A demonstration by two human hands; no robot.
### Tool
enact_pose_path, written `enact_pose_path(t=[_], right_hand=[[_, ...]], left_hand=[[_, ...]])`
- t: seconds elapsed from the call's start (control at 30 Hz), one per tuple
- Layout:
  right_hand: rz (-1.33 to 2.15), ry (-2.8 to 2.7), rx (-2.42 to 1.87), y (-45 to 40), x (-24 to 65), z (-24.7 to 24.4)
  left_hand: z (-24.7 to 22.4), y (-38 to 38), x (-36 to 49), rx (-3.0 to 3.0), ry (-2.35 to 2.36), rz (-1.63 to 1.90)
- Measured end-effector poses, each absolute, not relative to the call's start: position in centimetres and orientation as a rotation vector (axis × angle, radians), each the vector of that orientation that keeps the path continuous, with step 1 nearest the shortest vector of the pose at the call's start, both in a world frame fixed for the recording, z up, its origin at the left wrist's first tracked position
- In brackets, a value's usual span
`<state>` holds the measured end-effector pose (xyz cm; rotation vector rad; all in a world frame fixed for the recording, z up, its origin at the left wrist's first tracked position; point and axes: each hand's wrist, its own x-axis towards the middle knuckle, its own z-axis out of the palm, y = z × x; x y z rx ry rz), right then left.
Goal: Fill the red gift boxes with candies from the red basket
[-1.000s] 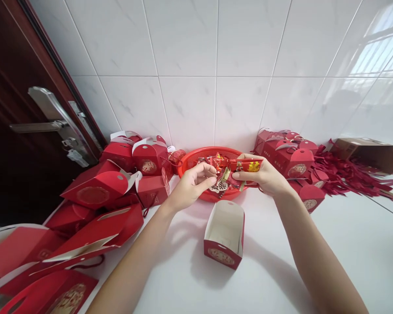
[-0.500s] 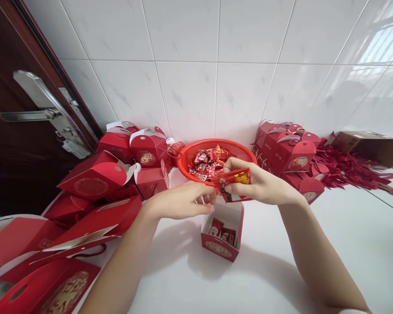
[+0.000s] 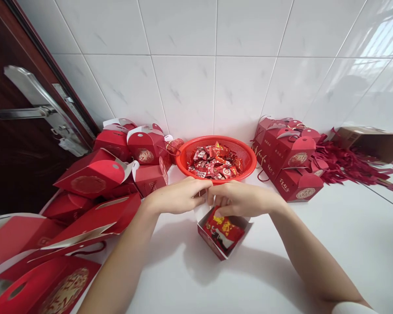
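A small open red box (image 3: 212, 247) stands on the white table, turned at an angle. Inside it lies a red packet with yellow print (image 3: 225, 231). My left hand (image 3: 180, 195) is at the box's back left edge, its fingers curled and closed; what they hold, if anything, is hidden. Over the back of the box is my right hand (image 3: 240, 198), fingers bent and spread a little, the thumb touching the packet's top. Just behind both hands sits a red plastic basket (image 3: 249, 153) holding several wrapped sweets (image 3: 212, 161).
Several red gift boxes (image 3: 91, 174) are heaped at the left, beside a dark door (image 3: 6, 152). More red boxes (image 3: 281, 152) are stacked at the back right, near dark red shredded paper (image 3: 343, 161) and a cardboard box (image 3: 370, 141). A tiled wall rises behind.
The packet has gone from my right hand down into the box. Both hands have come together at the box's back, and the box has turned. The view has shifted slightly.
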<state>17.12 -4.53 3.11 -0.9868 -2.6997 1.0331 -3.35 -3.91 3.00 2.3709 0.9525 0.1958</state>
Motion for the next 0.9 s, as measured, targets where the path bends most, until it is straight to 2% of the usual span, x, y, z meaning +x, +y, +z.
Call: enact_pose_path(t=[0.13,0.4,0.53,0.73,0.9], right_hand=[[0.825,-2.753,-1.103,-5.2,17.1,3.5],[0.663,-2.715,-1.204,-6.0,20.2,5.1],[0.501,-2.74,-1.363,-6.1,19.7,4.9],[0.306,-2.807,-1.657,-5.4,16.4,3.0],[0.286,-2.801,-1.463,-5.0,16.2,2.5]], left_hand=[[2.8,-3.8,-3.5,2.345,1.062,0.182],[3.6,-4.0,-4.9,2.299,1.256,0.13],[4.3,-4.7,-4.8,2.253,1.184,0.142],[4.4,-5.2,-4.7,2.179,1.003,-0.086],[3.6,-4.6,-4.5,2.217,1.133,-0.034]])
